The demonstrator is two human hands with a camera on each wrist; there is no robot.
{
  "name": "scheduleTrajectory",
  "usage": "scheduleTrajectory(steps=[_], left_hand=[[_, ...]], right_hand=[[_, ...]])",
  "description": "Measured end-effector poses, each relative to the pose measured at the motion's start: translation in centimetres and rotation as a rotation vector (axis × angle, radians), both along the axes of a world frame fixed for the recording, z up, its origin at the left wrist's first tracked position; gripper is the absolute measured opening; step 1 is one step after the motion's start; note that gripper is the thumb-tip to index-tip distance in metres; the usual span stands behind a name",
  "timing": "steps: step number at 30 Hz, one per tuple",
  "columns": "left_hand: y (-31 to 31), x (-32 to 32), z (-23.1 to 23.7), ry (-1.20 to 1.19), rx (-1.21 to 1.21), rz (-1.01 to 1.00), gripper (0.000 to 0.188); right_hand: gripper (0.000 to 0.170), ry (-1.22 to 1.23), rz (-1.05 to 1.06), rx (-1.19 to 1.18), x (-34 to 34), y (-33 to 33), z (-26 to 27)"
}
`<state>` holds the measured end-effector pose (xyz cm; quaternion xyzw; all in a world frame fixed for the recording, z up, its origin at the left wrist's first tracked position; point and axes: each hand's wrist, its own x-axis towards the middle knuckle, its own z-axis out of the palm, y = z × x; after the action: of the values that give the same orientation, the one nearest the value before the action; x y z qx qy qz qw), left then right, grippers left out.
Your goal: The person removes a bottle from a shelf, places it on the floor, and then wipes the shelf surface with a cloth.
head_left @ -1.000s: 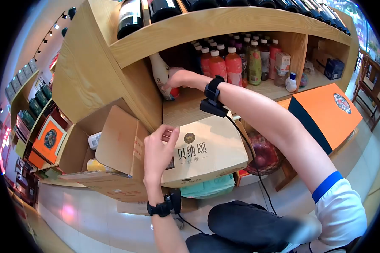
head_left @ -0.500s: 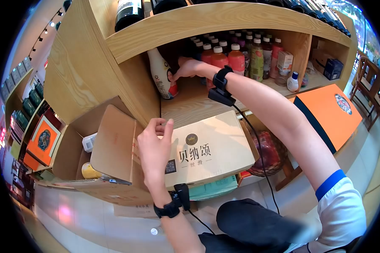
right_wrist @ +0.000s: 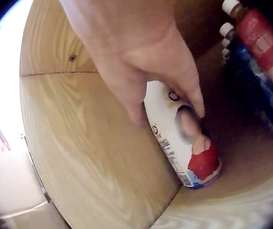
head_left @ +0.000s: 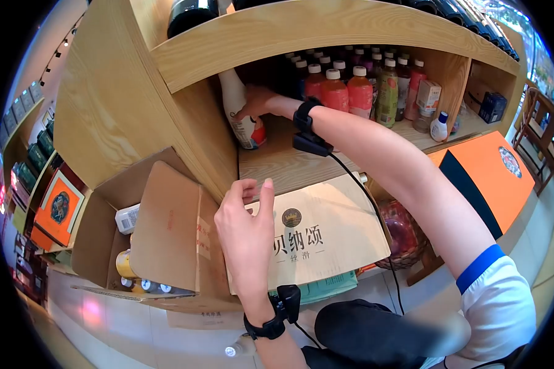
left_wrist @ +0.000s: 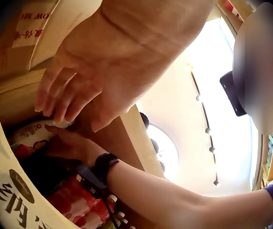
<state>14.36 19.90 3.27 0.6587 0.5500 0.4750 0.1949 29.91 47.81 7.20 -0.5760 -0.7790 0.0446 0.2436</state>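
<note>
A white bottle [head_left: 247,130] with a red-dressed figure printed on it stands in the left corner of the shelf compartment. My right hand [head_left: 264,102] reaches in and grips its upper part. In the right wrist view, the fingers of my right hand [right_wrist: 141,62] straddle the white bottle [right_wrist: 174,138], its base on the shelf board. My left hand [head_left: 246,230] hovers over the cream carton [head_left: 332,215] with Chinese lettering, thumb up and fingers loosely bent, holding nothing. In the left wrist view, the left hand's fingers [left_wrist: 69,95] hang relaxed.
Rows of drink bottles [head_left: 358,92] stand right of my right hand. An open cardboard box [head_left: 172,227] holding a few containers is left of the carton. An orange box [head_left: 489,178] stands at the right. Cables trail from both wrists. A bottle [head_left: 237,349] lies on the floor.
My right hand was at the bottle, shifted to its right side, and is now around it again. The left hand moved slightly right over the carton. The head view has shifted.
</note>
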Motion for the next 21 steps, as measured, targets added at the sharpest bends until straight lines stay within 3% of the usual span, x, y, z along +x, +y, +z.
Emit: scheduleTrajectory(steps=[6, 10, 12, 16, 19, 21], left_hand=[[0.3, 0.2, -0.1, 0.003, -0.047, -0.029, 0.042], [0.3, -0.2, -0.1, 0.015, -0.132, -0.032, 0.044], [0.5, -0.2, 0.1, -0.015, -0.163, -0.029, 0.045], [1.1, 0.0, 0.6, -0.062, -0.170, -0.002, 0.045], [1.6, 0.1, 0.6, -0.088, -0.164, -0.005, 0.045], [1.8, 0.0, 0.3, -0.103, -0.170, -0.013, 0.045]], right_hand=[[0.111, 0.250, -0.043, -0.059, -0.6, -0.3, 0.3], [0.112, 0.327, -0.034, -0.032, -0.3, 1.0, -0.3], [0.106, 0.160, 0.009, 0.262, -0.5, 3.6, -0.9], [0.110, 0.222, 0.047, 0.284, -1.3, 5.4, -0.6], [0.110, 0.136, 0.040, 0.222, -2.2, 6.8, -0.2], [0.106, 0.339, -0.115, 0.298, -2.7, 7.7, -1.1]])
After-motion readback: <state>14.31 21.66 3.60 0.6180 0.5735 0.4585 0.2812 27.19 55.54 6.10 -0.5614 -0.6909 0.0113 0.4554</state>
